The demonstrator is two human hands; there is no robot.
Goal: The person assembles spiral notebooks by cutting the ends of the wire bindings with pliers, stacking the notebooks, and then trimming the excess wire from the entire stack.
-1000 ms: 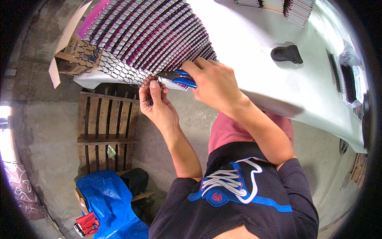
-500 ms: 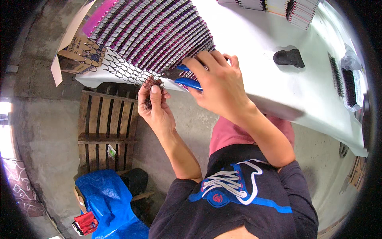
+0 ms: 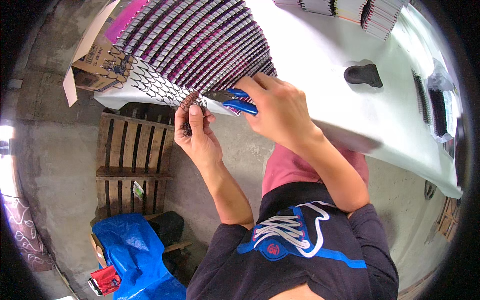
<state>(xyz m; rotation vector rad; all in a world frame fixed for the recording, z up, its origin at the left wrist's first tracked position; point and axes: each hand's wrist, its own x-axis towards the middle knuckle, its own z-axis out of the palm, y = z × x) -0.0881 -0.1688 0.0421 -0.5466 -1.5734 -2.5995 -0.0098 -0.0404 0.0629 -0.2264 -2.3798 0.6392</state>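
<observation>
Rows of spiral-bound notebooks lie fanned along the table's left part, their dark coils facing up. Loose wire loops run from the coils over the table edge toward me. My left hand is closed, pinching a bunched dark wire coil between thumb and fingers, just off the edge. My right hand grips blue-handled pliers. Their dark jaws point left and reach the wire right above my left fingertips; whether they bite on it I cannot tell.
On the white-covered table lie a black flat object, more spiral-bound notebooks and a clear bag with dark coils. An open cardboard box stands at the left. Below are a wooden pallet and a blue tarp.
My right hand and the pliers have shifted slightly right and toward me, and the handles look closer together. My left hand keeps its hold on the coil, almost unmoved.
</observation>
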